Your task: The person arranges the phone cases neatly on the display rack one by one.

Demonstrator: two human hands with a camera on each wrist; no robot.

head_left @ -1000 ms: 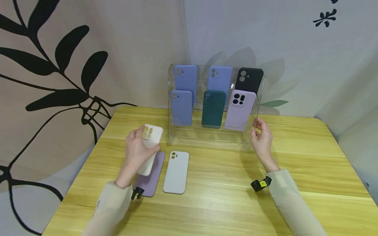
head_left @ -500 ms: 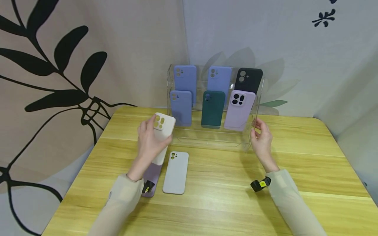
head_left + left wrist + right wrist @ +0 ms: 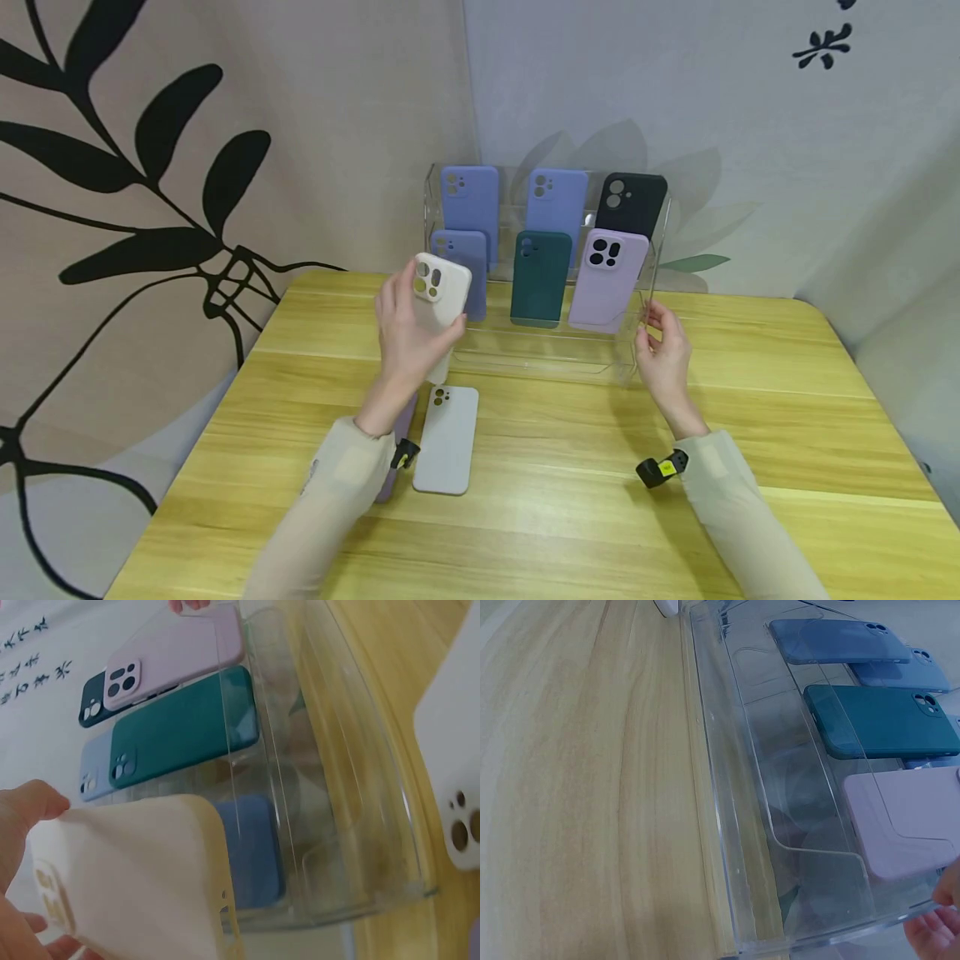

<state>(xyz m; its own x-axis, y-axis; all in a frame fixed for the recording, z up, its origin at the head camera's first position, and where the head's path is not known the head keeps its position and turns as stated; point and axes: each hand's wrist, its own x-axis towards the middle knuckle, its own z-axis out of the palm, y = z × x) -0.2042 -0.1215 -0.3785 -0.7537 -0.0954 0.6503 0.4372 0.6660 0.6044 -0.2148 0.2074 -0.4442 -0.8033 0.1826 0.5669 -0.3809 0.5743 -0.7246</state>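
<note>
My left hand (image 3: 403, 337) grips a cream phone case (image 3: 448, 292) by its sides, thumb on one edge and fingers on the other. The case is raised, tilted, before the lower left of a clear acrylic display stand (image 3: 536, 357). In the left wrist view, that case (image 3: 135, 870) partly covers a blue case (image 3: 253, 855) in the stand's front tier. At the stand's right side, my right hand (image 3: 666, 354) pinches the edge of its side panel. The front tier also bears a dark green case (image 3: 540, 279) and a lilac case (image 3: 606, 283).
On the stand's back tier lean two periwinkle cases (image 3: 471, 196) and a black case (image 3: 633, 196). A white phone case (image 3: 447, 442) lies on the wooden table (image 3: 555, 500), with a purple case (image 3: 387, 483) partly hidden under my left forearm. A patterned cloth (image 3: 360, 125) hangs behind.
My left hand has carried the cream case up and to the right, from above the purple case to in front of the stand. My right hand has stayed at the stand's side.
</note>
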